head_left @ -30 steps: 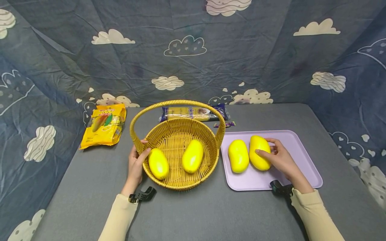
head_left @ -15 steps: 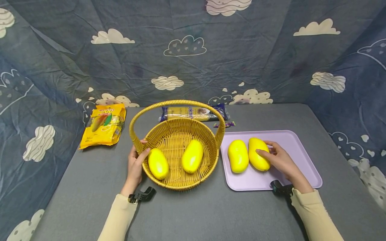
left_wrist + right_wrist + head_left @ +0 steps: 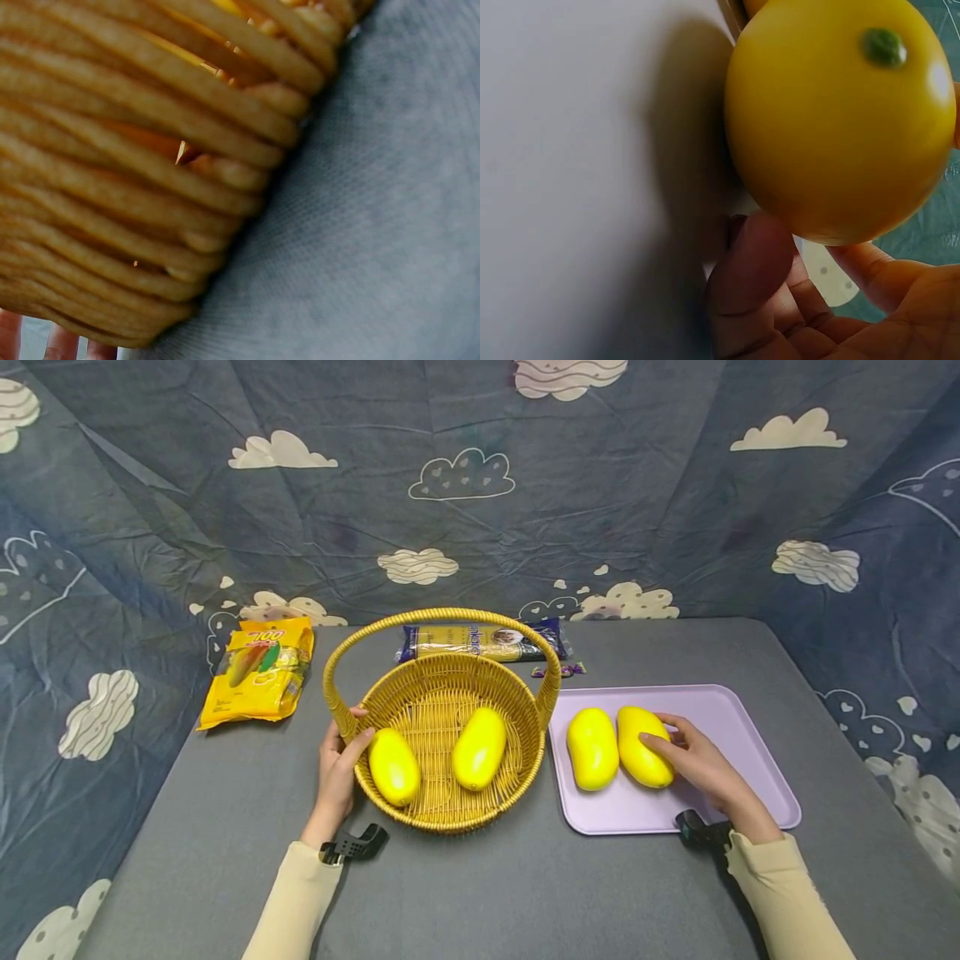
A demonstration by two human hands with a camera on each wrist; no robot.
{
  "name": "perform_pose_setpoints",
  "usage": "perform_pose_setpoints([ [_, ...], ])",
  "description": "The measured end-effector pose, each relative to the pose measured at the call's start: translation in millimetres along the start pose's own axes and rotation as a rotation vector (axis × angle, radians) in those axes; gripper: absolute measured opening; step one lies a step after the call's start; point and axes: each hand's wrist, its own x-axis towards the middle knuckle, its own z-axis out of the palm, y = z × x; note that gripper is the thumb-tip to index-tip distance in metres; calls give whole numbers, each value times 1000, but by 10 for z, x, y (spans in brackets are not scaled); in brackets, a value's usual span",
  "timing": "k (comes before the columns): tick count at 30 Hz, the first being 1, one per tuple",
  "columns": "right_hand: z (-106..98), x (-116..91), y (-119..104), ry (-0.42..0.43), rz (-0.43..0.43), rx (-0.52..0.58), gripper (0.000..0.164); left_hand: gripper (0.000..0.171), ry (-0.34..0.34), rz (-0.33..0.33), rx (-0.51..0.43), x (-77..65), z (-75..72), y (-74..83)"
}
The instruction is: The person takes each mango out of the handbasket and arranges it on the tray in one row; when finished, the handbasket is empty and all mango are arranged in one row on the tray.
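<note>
In the head view my left hand (image 3: pixel 338 770) grips the left side of a golden wicker basket (image 3: pixel 452 825), its thumb on the rim by the handle's base. Two yellow mangoes lie inside: a left mango (image 3: pixel 394 768) and a right mango (image 3: pixel 479 750). My right hand (image 3: pixel 701 763) holds another mango (image 3: pixel 642 750) from its right side, thumb on top, over a lilac tray (image 3: pixel 750 768). Beside it on the tray rests a fourth, similar mango (image 3: pixel 592 749). In the right wrist view the held mango (image 3: pixel 832 135) shows a green stem end, close against the tray surface.
A yellow snack bag (image 3: pixel 258 677) lies at the back left of the grey table (image 3: pixel 480 893). Behind the basket lie a pasta packet (image 3: pixel 468 642) and a small purple-wrapped candy (image 3: pixel 558 670). A blue cloud-patterned cloth (image 3: pixel 637 502) hangs behind and at the sides.
My right hand has lowered the mango slightly towards the tray, beside the other one. My left hand and the basket have stayed in place.
</note>
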Motion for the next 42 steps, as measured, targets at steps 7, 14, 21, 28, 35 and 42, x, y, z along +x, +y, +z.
perform_pose_setpoints([
  [7, -11, -66, -57, -17, -13, 18, 95, 34, 1, -7, 2, 10, 2, 8],
  [14, -12, -174, -153, 16, -21, 9, 91, 34, 3, -5, 7, 12, 9, 9],
  [21, -36, -333, -336, 65, -24, 2, 83, 34, 6, -5, 6, 16, 8, 2],
  [28, -42, -271, -156, 205, -119, 3, 75, 34, 11, -10, 15, 9, 9, -2],
  [35, 42, -250, -48, 462, -314, 76, 43, 33, 9, -9, 11, 0, 15, -6],
  [42, 143, -514, -578, 385, -504, 130, 24, 33, 10, -9, 6, 9, 2, -4],
])
